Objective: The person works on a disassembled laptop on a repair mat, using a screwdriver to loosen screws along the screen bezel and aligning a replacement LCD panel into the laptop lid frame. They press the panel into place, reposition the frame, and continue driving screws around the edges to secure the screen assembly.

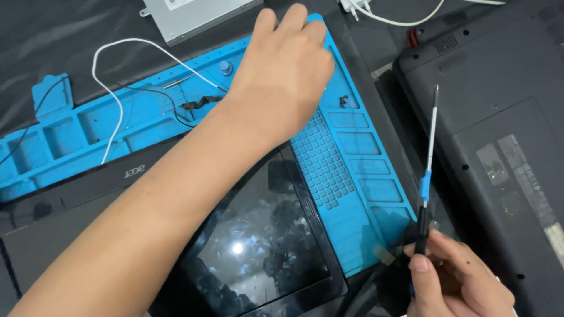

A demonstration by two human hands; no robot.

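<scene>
Your right hand pinches the screwdriver upright, tip pointing away; your left hand, fingers curled and holding nothing visible, reaches far across the blue mat.

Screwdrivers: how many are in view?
1. The screwdriver, thin shaft with a blue collar, is held upright in the right hand at lower right, beside the dark laptop base. The left hand over the blue mat may hide others.

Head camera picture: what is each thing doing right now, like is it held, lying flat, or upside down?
Left hand: reaching over the mat, fingers curled down.
Right hand: gripping the screwdriver.
Screwdriver: held, tip pointing up and away.
Blue mat: lying flat.
Laptop: upside down, closed.
Screen panel: lying flat, dark, reflecting light.
White cable: loose, looped across the mat.
</scene>
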